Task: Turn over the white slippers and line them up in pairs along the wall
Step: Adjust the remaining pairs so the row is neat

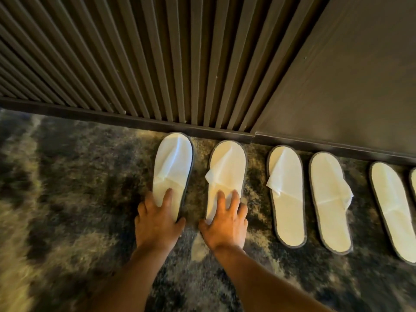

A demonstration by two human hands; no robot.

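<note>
Slippers, white with grey edging, lying uppers-up in a row on the patterned carpet [67, 188] at centre and right of frame, toes pointing at the dark skirting board [135, 119] below the slatted wall [112, 52]. Left hand [157, 219] spread flat, fingers splayed over the heel end of the left slipper [173, 167]; right hand [225, 224] likewise spread and pressing on the heel end of the right slipper [227, 174]; neither closed around anything. Step in hand, judged from this: squaring the last pair against the wall. Slide, do not lift: keep palms flat and push both soles forward together until the toes sit just short of the skirting, as with the finished pair [308, 199] to the right. Right slipper's toe currently lower in frame than the left one's, so advance it slightly more. Narrow the gap between the two to match the neighbouring pair, while leaving a wider gap between pairs. Avoid dragging on the thin fabric uppers; the folded corner on the right slipper looks loose and likely to crease further. Further slippers [391, 210] at the right edge of frame already aligned; one cut off by the frame.
</note>
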